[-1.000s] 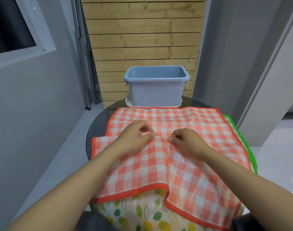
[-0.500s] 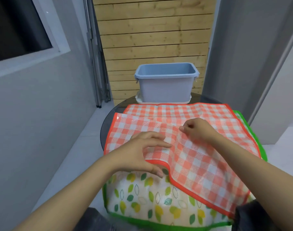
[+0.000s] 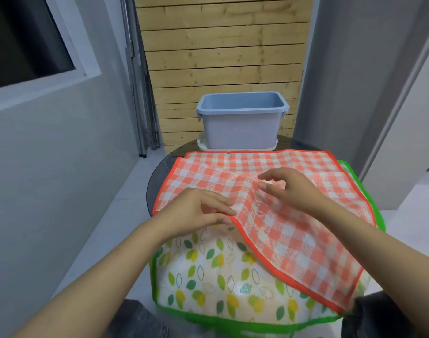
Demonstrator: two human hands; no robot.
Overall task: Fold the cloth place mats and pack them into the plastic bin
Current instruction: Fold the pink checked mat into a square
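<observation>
**Hands on the checked mat**

The left hand [image 3: 198, 211] pinches the red edge of the checked mat [image 3: 289, 230]. The right hand [image 3: 291, 189] lies on top, fingers apart. A leaf mat [image 3: 220, 276] lies underneath. The blue bin [image 3: 241, 125] stands behind, near the mats' far edge.
</observation>
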